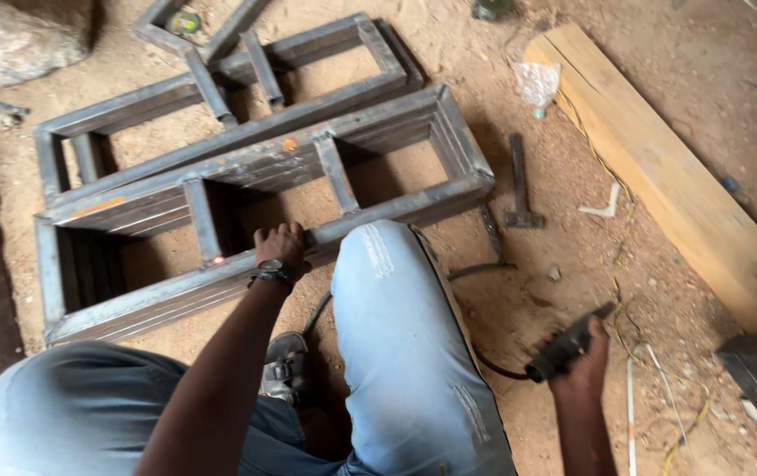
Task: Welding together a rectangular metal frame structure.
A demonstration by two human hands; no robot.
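Observation:
My left hand (281,247) grips the near rail of a grey welded steel frame (246,167) lying on the sandy ground; a watch is on that wrist. A small glowing orange spot (217,261) shows on the rail just left of the hand. My right hand (585,357) is low at the right, closed around a dark electrode holder (563,345) with a black cable (493,366) running from it behind my knee. My knees in light blue jeans fill the foreground.
A second steel frame (220,79) lies behind the first. A hammer (519,181) rests right of the frame. A long wooden plank (660,167) runs diagonally at the right, with yellow wire (612,176) beside it. A stone (17,35) sits at the top left.

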